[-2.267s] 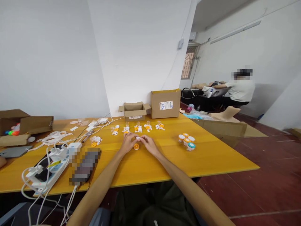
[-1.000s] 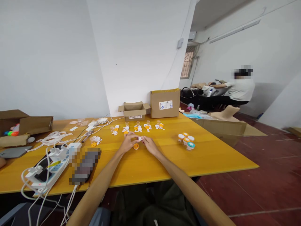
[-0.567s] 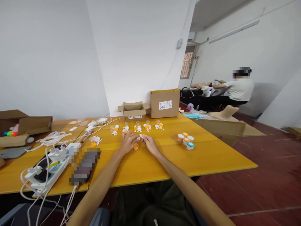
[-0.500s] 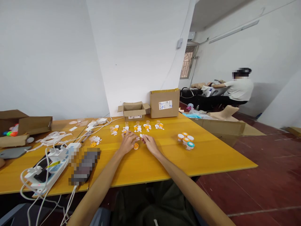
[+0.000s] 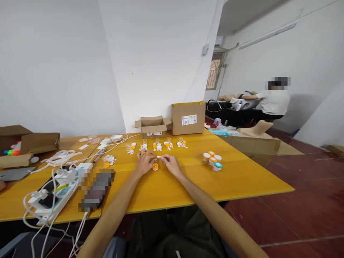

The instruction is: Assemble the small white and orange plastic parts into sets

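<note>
My right hand (image 5: pixel 172 165) pinches a small white disc-like piece (image 5: pixel 158 157), seen nearly edge-on. Just left of it, my left hand (image 5: pixel 145 163) curls low over the table with bent fingers. What its fingertips hold is too small and hidden to make out. Between the hands, on the near side, sits a small round orange-topped part (image 5: pixel 155 167). Orange bits (image 5: pixel 145 153) peek out behind the left fingers. Farther back stand small clear cups (image 5: pixel 157 141) in a row, with little piles of white and orange parts (image 5: pixel 168 145) in front of them.
Several lidded jars (image 5: pixel 212 158) cluster at the right. An open carton (image 5: pixel 153 126) and a closed carton (image 5: pixel 188 119) stand against the wall. Left lie a phone (image 5: pixel 98 190), a power strip (image 5: pixel 64 190) and cables. A person (image 5: pixel 274 102) sits in the far room.
The white piece in my right hand has turned from face-on to nearly edge-on and moved slightly left and down. My left hand has shifted slightly over the same spot.
</note>
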Demonstrator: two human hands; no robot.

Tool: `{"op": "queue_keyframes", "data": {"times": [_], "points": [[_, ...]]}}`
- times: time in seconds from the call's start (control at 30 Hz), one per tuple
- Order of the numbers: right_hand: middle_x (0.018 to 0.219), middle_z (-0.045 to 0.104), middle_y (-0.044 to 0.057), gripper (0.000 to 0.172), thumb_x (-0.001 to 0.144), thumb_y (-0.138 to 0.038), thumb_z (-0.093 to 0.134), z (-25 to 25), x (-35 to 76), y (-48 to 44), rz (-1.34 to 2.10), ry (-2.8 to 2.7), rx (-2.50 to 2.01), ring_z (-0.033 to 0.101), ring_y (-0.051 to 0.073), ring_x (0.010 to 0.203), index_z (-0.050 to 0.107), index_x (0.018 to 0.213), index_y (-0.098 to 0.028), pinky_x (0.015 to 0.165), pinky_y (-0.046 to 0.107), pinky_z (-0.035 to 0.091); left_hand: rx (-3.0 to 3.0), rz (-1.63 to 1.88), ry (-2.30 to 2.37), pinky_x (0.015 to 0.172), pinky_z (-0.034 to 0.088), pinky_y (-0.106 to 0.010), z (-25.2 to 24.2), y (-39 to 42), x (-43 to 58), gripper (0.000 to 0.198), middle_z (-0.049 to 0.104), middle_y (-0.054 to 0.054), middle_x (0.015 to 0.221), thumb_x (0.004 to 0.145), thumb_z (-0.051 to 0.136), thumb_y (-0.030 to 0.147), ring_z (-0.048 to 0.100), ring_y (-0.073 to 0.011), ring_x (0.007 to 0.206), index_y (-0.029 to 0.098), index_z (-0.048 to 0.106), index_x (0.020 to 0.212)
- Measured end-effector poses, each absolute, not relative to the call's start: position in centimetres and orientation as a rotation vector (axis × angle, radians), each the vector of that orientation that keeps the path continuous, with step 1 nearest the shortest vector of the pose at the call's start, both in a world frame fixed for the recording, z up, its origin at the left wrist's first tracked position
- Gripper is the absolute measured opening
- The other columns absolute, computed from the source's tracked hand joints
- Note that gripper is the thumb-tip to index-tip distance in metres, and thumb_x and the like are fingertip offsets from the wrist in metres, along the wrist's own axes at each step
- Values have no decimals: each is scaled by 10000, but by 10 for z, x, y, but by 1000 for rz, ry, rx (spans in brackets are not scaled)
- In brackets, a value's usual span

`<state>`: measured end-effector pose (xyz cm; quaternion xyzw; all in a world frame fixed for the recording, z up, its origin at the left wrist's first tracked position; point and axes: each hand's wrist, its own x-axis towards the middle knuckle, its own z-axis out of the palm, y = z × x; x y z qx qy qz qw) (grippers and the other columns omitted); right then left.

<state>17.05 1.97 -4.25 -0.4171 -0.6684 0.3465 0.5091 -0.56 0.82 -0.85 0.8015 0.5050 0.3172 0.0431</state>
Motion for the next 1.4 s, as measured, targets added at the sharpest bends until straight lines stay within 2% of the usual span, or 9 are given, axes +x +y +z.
{"op": "queue_keyframes", "data": {"times": [0.13,0.37,0.53,0.83,1.07,1.27,1.4], "points": [[630,661,11,281,796,-446,589,-43,170,20,857,-1601,-1008,573,175,602,682,691,-202,592,289,455,2395,994,1551,966,322,-483,-7,8,-4,189,692,-66,1079,857,588,288,468,-313,1166,300,776,874],[773,744,37,190,746,-360,627,-37,168,17,888,-1521,-999,651,214,709,734,786,-208,695,340,518,2281,1049,1478,968,368,-469,1,5,-1,226,729,-52,1019,898,557,348,512,-291,1142,298,756,992],[853,764,50,205,761,-336,628,-38,168,16,891,-1550,-942,677,233,789,763,865,-222,746,368,541,2251,1060,1449,972,385,-472,4,3,2,159,749,-45,926,850,633,333,556,-290,1089,282,767,920],[821,761,41,213,766,-351,642,-41,169,21,954,-1495,-879,643,177,653,758,873,-207,639,307,534,2292,1026,1416,978,375,-440,8,-1,3,186,736,-42,937,816,688,344,568,-271,1063,266,749,974],[784,747,41,253,778,-403,640,-40,168,19,955,-1532,-875,644,185,672,752,882,-201,648,310,529,2300,1079,1390,940,368,-406,6,-1,4,127,739,-28,956,852,643,260,608,-236,977,257,741,933],[801,738,39,294,851,-426,557,-41,167,18,842,-1619,-923,632,184,693,737,907,-200,667,301,509,2329,1099,1352,935,368,-390,7,-1,4,150,743,-16,956,867,626,268,621,-216,955,260,731,973],[758,705,14,296,890,-419,500,-36,167,13,733,-1713,-947,600,170,676,701,844,-206,664,279,473,2328,1092,1337,949,372,-393,4,0,3,155,746,-16,959,856,635,275,621,-215,965,261,731,977]]}}
